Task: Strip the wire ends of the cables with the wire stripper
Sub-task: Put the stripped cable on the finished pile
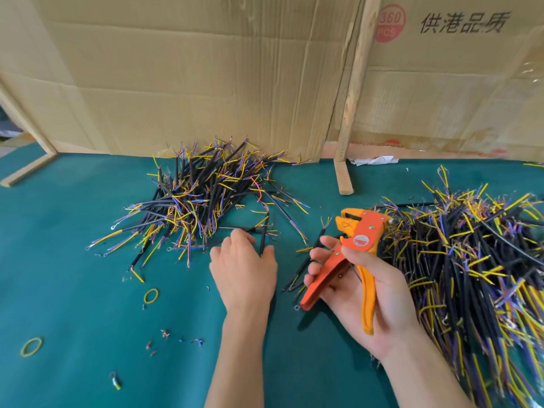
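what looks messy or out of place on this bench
Small insulation scraps lie scattered on the green mat near the left hand, along with two loose yellow rubber bands. Otherwise nothing looks damaged.

Bright even daylight, soft shadows under hands; sharp centre, wide-angle bending at edges

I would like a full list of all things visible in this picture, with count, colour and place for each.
cable pile: one, black with yellow and blue ends, table centre
larger cable pile: one, same colours, right side
wire stripper: one, orange, held in right hand
rubber bands: two, yellow, front left
insulation scraps: several, mixed colours, front
table: one, green
cardboard: brown, behind table
left hand: touching a black cable at the centre pile's edge
right hand: gripping the stripper
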